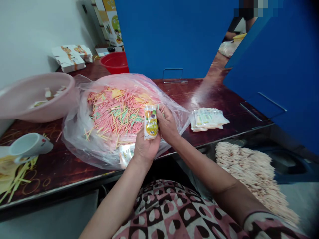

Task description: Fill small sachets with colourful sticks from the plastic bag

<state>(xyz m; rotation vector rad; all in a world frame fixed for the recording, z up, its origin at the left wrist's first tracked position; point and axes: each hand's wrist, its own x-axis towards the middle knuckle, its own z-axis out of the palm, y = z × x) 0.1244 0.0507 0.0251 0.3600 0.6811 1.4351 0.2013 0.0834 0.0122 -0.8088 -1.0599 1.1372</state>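
In my left hand is a small printed packet, white with a yellow cartoon face, held upright. My right hand is closed at the packet's right edge, thumb against it; ends of thin coloured sticks seem to poke out by its fingertips. Both hands are over the front right part of a clear plastic bag, which lies open on the table. Inside the bag is a heap of thin pink, yellow and green sticks. Another packet lies at the bag's front edge, partly hidden by my left wrist.
A stack of flat packets lies right of the bag. At left are a pink basin, a white cup on its side and rubber bands. A red basin and blue panels stand behind. Many bundled packets sit lower right. Another person is beyond.
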